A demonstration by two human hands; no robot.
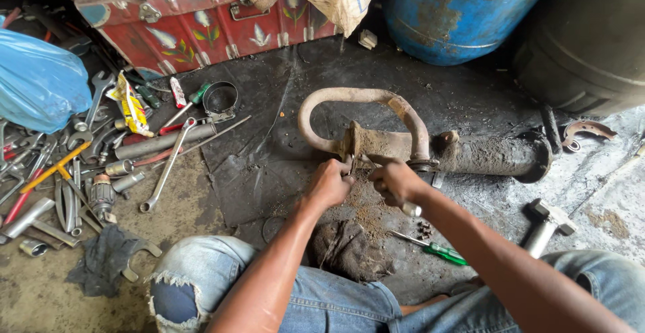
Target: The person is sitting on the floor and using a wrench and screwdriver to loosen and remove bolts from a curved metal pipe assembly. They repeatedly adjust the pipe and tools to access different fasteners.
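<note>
Here the fingers of the left hand [328, 184] are curled tight at the flange of the rusty exhaust pipe [403, 146]; what they pinch there is too small to tell, perhaps a bolt head or a small tool. The right hand [396, 182] is also closed, around a metal handle whose bright end shows just under the fist, and its tip meets the same flange.

The pipe lies on a dark rubber mat [269, 138] just in front of the knees, its curved tube rising behind the flange and its thick body running toward the right. Rust crumbs lie under the joint.

To do this step well, I think the left hand should keep the fastener steady while the right turns slowly, with the tool fully seated, because a rusted head rounds easily. The pipe is not clamped, so it may roll; pressing it down toward the mat would help.

A green screwdriver [437, 249] lies near the right knee, a hammer [547, 225] further right, and many wrenches [80, 165] well apart on the left.
</note>
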